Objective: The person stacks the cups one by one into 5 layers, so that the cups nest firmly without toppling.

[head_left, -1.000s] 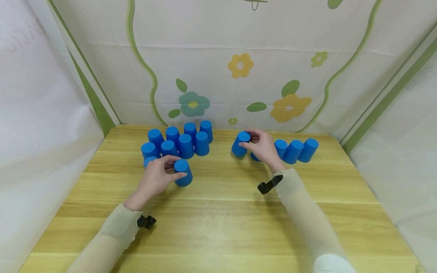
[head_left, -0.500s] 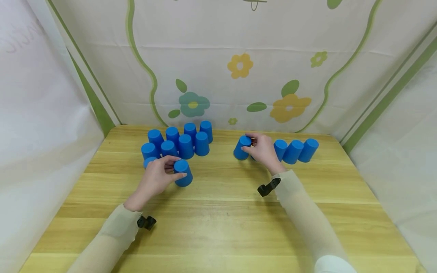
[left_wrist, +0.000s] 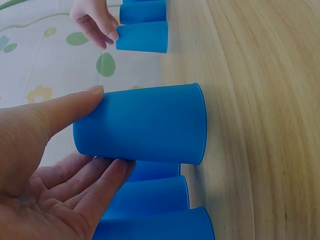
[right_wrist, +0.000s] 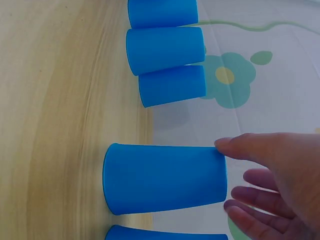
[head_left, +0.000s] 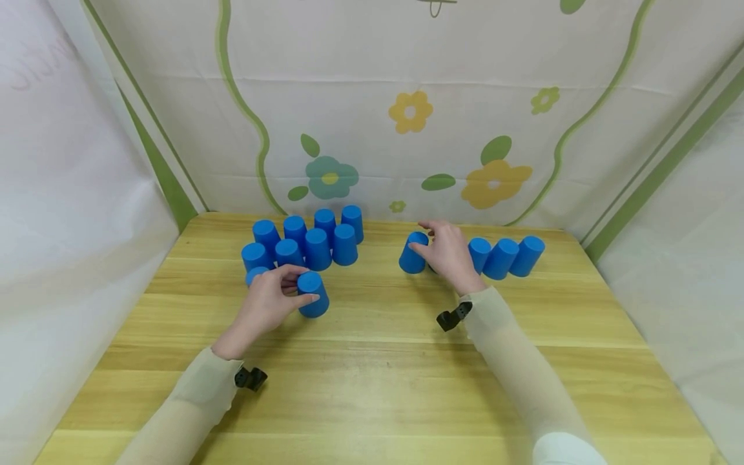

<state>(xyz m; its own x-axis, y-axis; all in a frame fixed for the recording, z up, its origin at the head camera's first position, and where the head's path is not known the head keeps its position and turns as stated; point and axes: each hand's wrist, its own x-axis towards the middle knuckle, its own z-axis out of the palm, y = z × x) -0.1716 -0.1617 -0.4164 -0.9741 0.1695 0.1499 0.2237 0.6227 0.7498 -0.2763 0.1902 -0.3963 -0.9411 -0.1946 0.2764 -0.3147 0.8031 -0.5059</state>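
Note:
My left hand (head_left: 270,300) grips an upside-down blue cup (head_left: 312,298), its thumb on one side and fingers on the other. In the left wrist view that same cup (left_wrist: 142,125) has its wide rim towards the table; whether it touches the wood I cannot tell. At the back right, my right hand (head_left: 450,253) is beside another inverted blue cup (head_left: 411,255), which stands on the table. The right wrist view shows the thumb (right_wrist: 245,147) at the edge of this cup's base (right_wrist: 165,180), with the other fingers spread and apart from it.
Several inverted blue cups (head_left: 316,248) stand in rows at the back left of the wooden table (head_left: 372,394). More cups (head_left: 501,258) line up right of my right hand, one partly hidden behind it. A patterned cloth (head_left: 349,64) hangs behind.
The right hand's cup has come down slightly to the right onto the table. Its fingers have since lifted off and spread. My left hand and its cup have stayed in place.

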